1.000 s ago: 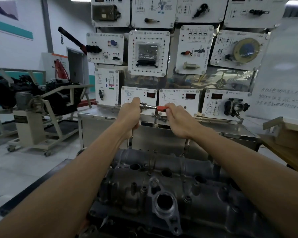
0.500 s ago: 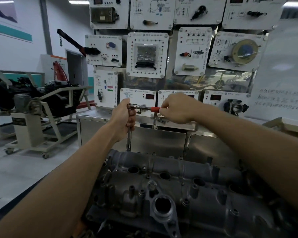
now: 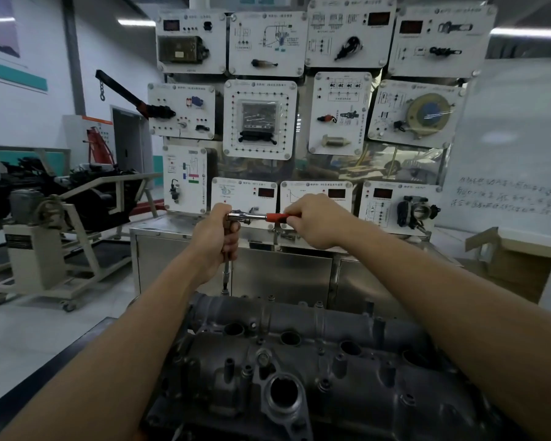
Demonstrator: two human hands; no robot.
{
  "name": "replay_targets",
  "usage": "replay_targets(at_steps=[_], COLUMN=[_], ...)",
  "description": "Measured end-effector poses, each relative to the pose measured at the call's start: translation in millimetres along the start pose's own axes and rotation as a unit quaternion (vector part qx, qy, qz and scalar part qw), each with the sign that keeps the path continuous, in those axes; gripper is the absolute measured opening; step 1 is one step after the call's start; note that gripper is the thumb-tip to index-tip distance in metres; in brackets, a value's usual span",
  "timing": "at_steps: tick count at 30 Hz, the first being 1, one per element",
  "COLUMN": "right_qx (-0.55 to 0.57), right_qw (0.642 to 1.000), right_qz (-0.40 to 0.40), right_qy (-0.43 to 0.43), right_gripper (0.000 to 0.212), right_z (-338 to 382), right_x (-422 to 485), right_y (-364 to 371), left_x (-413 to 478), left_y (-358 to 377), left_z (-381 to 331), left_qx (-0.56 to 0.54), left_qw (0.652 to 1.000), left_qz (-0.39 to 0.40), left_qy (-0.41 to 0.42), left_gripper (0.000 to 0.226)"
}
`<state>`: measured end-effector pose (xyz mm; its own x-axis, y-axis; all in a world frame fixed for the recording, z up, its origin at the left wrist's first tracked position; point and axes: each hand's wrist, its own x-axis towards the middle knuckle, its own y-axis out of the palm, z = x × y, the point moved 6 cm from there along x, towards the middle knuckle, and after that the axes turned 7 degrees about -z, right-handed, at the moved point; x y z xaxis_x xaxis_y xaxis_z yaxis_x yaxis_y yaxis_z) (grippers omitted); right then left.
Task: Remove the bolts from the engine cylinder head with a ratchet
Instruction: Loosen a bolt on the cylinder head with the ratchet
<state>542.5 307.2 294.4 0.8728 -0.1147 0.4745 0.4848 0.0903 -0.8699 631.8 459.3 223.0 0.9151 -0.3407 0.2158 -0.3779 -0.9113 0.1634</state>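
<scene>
Ratchet (image 3: 258,217) lies level just above mid-view, with its chrome head at the 9 o'clock end and its red handle running toward 3 o'clock. A slim chrome extension bar (image 3: 226,275) drops from the ratchet's head toward 6 o'clock. Its socket tip meets the far rim of the cylinder head (image 3: 299,361) near that casting's 11 o'clock corner, and the bolt under it is hidden.

The left hand (image 3: 215,240) has its fingers curled round the ratchet's head and the top of the bar. The right hand (image 3: 318,221) has its fingers wrapped tight on the red handle.

The cylinder head fills the view at 6 o'clock. It is dull grey cast metal, lumpy, with round bores and a flanged port. Small bolts (image 3: 319,304) stand along its far rim.

Beyond it at 12 o'clock, a brushed-steel bench (image 3: 283,268) carries white square training panels (image 3: 261,119). A beige wheeled stand (image 3: 29,253) sits at 9 o'clock, and a handwritten whiteboard (image 3: 516,138) at 3 o'clock.
</scene>
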Motion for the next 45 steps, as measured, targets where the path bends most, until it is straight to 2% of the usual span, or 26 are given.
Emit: replay_targets(at_steps=[6, 10, 14, 20, 26, 35, 42, 45], right_qx=[-0.036, -0.007, 0.032, 0.021, 0.039, 0.039, 0.099, 0.046], right_qw=[0.997, 0.992, 0.983, 0.993, 0.991, 0.993, 0.995, 0.999], right_qz=[-0.071, -0.108, -0.163, -0.097, -0.123, -0.112, -0.023, 0.005], right_qy=[-0.024, -0.069, -0.084, -0.062, -0.038, -0.024, 0.013, 0.028], right_gripper=[0.017, 0.029, 0.030, 0.024, 0.034, 0.039, 0.040, 0.035], right_z=[3.6, 2.9, -3.7, -14.0, -3.0, 1.9, 22.0, 26.8], right_x=[14.9, 6.6, -12.7, -64.0, -86.5, -90.5, -86.3, -80.2], right_y=[24.5, -6.3, -50.3, -50.5, -47.0, -37.8, -27.3, -29.7], left_x=[3.1, 5.2, -3.7, -20.6, -25.2, -23.0, -22.4, -21.5], left_y=[1.6, 2.8, 27.2, 57.6, 68.8, 71.4, 67.8, 67.0], left_z=[-0.5, -18.3, -37.4, -19.4, -8.0, 4.4, 6.4, 4.8], left_qx=[0.000, -0.040, -0.076, -0.031, -0.045, -0.066, -0.067, -0.041], left_qw=[1.000, 0.999, 0.996, 0.999, 0.999, 0.998, 0.997, 0.998], left_qz=[0.027, 0.016, 0.042, 0.036, 0.019, 0.005, -0.025, -0.030], left_qy=[-0.002, 0.019, 0.027, 0.011, -0.002, -0.019, -0.033, -0.020], left_gripper=[0.043, 0.045, 0.048, 0.045, 0.042, 0.046, 0.043, 0.044])
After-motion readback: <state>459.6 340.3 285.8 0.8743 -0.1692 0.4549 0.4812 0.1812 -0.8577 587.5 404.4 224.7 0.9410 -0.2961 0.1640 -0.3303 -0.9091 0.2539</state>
